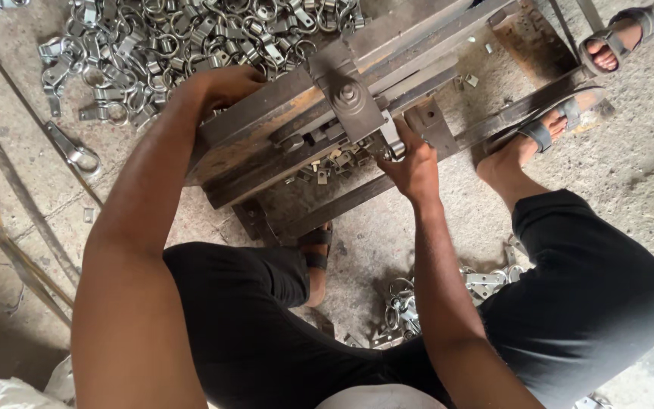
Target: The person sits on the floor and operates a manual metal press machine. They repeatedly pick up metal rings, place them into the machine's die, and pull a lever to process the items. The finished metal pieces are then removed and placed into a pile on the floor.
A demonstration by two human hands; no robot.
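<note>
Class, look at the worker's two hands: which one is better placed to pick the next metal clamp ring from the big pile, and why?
Probably the left hand: it rests at the near edge of the pile of metal clamp rings, beside the steel press jig. The right hand is busy at the jig's front, its fingers on a small metal piece, farther away.

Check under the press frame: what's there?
Small cut metal pieces lie on the floor under the press frame. Anything deeper beneath its beams is hidden.

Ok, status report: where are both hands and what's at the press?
Left hand resting on the pile of metal clamps. Right hand at a clamp piece under the press. Nothing blocking.
</note>
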